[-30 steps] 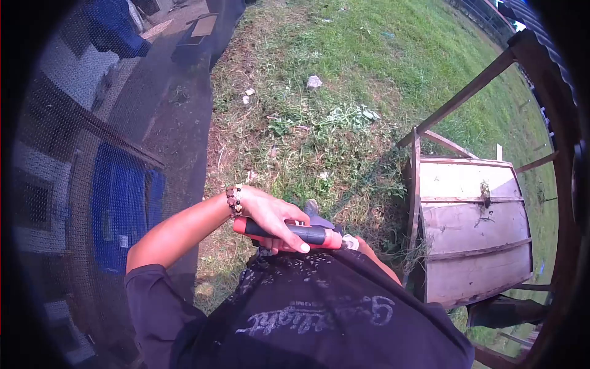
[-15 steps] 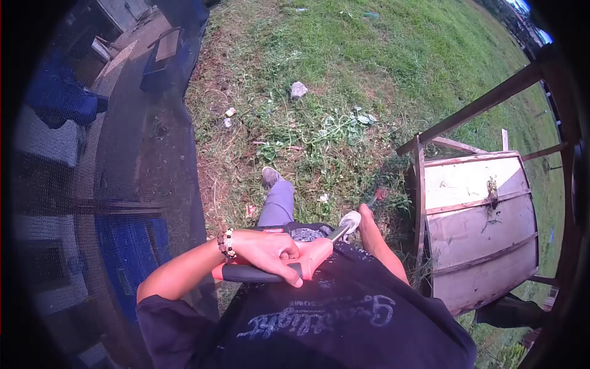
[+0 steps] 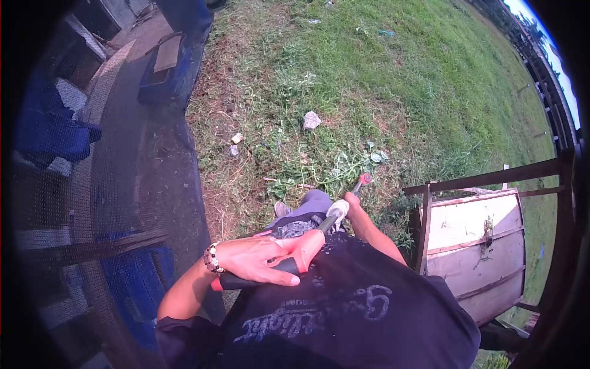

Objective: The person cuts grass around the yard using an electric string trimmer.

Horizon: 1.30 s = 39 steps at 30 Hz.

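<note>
Tool (image 3: pixel 309 247) was red and black with a grey shaft and red tip (image 3: pixel 365 179), angled across the shirt (image 3: pixel 344 295). Left hand (image 3: pixel 255 261) gripped the handle; gloved right hand (image 3: pixel 338 210) closed round the shaft. Versus earlier frame, tip sat nearer the leaves (image 3: pixel 375 158).

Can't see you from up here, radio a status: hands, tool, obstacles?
Left hand on red-and-black handle. Gloved right hand around tool shaft. Pale rock ahead, framed panel to the right.
</note>
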Each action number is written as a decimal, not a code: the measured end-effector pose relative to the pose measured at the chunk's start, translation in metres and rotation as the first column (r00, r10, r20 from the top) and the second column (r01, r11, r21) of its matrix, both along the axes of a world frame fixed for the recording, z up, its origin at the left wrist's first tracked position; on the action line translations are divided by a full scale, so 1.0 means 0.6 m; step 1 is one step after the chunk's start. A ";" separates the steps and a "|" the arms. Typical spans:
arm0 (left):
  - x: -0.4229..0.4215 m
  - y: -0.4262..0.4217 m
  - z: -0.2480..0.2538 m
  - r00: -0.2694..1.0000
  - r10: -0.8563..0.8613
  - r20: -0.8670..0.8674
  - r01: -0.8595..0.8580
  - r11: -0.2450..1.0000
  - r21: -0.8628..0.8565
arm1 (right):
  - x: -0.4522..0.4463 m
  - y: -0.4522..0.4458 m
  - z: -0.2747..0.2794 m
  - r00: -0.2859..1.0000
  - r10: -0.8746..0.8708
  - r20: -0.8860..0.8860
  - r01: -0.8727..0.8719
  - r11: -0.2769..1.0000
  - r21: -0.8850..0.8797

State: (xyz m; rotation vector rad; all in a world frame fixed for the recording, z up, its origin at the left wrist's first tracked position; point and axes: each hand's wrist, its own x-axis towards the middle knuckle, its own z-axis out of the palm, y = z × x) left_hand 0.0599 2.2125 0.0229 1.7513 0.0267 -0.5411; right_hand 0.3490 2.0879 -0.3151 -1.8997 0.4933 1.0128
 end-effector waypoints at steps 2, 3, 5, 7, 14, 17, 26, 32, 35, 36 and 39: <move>0.015 0.046 0.022 0.996 0.002 -0.085 -0.007 0.998 -0.065 | 0.024 0.060 -0.059 1.000 0.009 0.020 -0.007 0.997 -0.078; 0.016 0.064 0.021 0.999 0.036 -0.027 -0.037 0.998 -0.048 | 0.040 0.082 -0.101 0.999 0.051 0.016 -0.050 0.994 -0.097; 0.009 0.099 0.010 0.994 0.110 -0.006 -0.110 0.991 -0.080 | 0.073 0.131 -0.171 0.990 0.139 0.006 -0.137 0.981 -0.134; 0.020 0.137 0.010 0.987 0.160 -0.007 -0.160 0.983 -0.089 | 0.074 0.196 -0.143 0.991 0.136 0.016 -0.133 0.982 -0.136; 0.102 0.298 -0.015 0.935 0.352 -0.033 -0.353 0.924 -0.148 | 0.124 0.457 -0.110 0.971 0.239 0.016 -0.233 0.959 -0.163; 0.157 0.388 -0.031 0.924 0.380 -0.040 -0.382 0.923 -0.053 | 0.174 0.580 -0.096 0.948 0.315 -0.041 -0.317 0.932 -0.177; 0.354 0.580 -0.038 0.852 0.522 0.026 -0.522 0.846 0.111 | 0.318 0.863 -0.247 0.857 0.509 -0.085 -0.511 0.860 -0.005; 0.435 0.644 -0.010 0.818 0.568 0.096 -0.573 0.785 0.237 | 0.341 0.964 -0.167 0.947 0.293 -0.133 -0.262 0.942 0.209; 0.450 0.666 -0.006 0.827 0.561 -0.028 -0.543 0.811 0.217 | 0.349 0.984 -0.111 0.948 0.284 -0.146 -0.235 0.930 0.281; 0.453 0.673 -0.007 0.835 0.547 -0.064 -0.526 0.827 0.198 | 0.353 0.985 -0.115 0.950 0.284 -0.130 -0.240 0.930 0.279; 0.456 0.689 -0.005 0.843 0.532 -0.075 -0.513 0.839 0.182 | 0.360 0.978 -0.170 0.959 0.270 -0.084 -0.244 0.941 0.236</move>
